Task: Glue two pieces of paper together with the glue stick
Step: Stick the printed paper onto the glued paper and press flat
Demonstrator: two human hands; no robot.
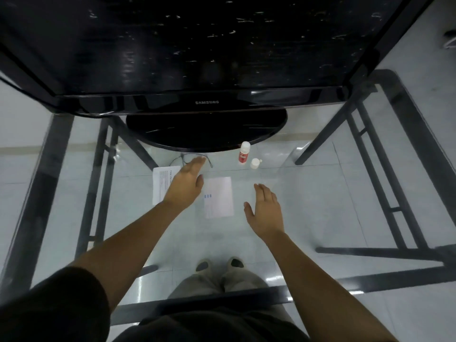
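Monitor base just behind glue stick

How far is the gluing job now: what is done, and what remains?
Done: perhaps only uncapping; a small white cap-like piece lies beside the standing glue stick. In hand: nothing; the left hand and right hand are open. Left: the left paper and right paper lie apart, so gluing and joining remain.

Black Samsung monitor, glass table, eyeglasses by its stand
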